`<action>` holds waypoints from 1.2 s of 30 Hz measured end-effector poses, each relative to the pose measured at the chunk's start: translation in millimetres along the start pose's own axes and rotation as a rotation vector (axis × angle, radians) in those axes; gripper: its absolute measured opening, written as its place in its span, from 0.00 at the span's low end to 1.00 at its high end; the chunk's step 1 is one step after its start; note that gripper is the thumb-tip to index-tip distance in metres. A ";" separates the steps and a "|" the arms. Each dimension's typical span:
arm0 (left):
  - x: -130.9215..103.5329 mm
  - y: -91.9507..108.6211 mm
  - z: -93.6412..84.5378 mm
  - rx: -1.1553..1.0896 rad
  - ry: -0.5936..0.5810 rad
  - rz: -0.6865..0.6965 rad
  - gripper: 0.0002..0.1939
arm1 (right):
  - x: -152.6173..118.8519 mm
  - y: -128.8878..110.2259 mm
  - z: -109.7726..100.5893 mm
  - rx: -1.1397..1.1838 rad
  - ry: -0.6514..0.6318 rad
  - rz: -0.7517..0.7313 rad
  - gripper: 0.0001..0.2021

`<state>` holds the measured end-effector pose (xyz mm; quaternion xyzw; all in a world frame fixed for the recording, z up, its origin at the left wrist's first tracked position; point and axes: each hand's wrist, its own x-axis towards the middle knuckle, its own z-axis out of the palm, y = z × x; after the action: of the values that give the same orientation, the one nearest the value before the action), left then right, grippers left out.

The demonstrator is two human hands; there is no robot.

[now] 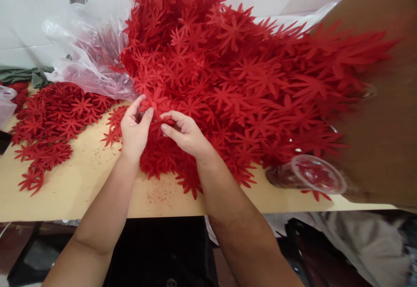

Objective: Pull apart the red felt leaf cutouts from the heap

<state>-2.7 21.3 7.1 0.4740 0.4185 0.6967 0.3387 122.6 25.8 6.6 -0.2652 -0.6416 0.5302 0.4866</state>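
The left hand has its fingers clamped on a red petalled cutout above the pile on the table, the right hand's closure indeterminable; the cutout appears light, limp and tearable, best gripped near its centre.

Bare left forearm and right forearm converge from near side. Left hand points far, fingers curled toward thumb; right hand angles left, thumb and index tips close.
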 end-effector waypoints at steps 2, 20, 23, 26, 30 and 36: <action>3.5 1.5 -2.5 -0.052 0.047 0.011 0.20 | 1.7 2.9 -1.7 -0.041 0.054 0.018 0.20; -10.2 -1.3 4.1 0.072 -0.132 -0.149 0.16 | -0.4 7.0 -5.6 -0.337 0.261 -0.236 0.18; -10.9 -4.8 4.5 0.084 -0.160 -0.125 0.16 | 1.0 9.4 1.0 -0.250 0.284 -0.163 0.14; -10.7 -4.0 6.2 0.028 -0.160 -0.143 0.13 | 3.7 11.0 0.3 -0.220 0.370 -0.177 0.12; -10.2 -0.1 8.2 0.053 -0.175 -0.160 0.09 | 7.8 13.3 -7.4 -0.118 0.549 -0.170 0.12; -9.5 -2.0 7.9 0.066 -0.128 -0.169 0.10 | 11.0 17.8 -11.6 -0.002 0.651 -0.076 0.16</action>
<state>8.0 16.0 3.3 0.4913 0.4572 0.6200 0.4064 125.7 45.4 -6.8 -0.3974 -0.4623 0.3983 0.6853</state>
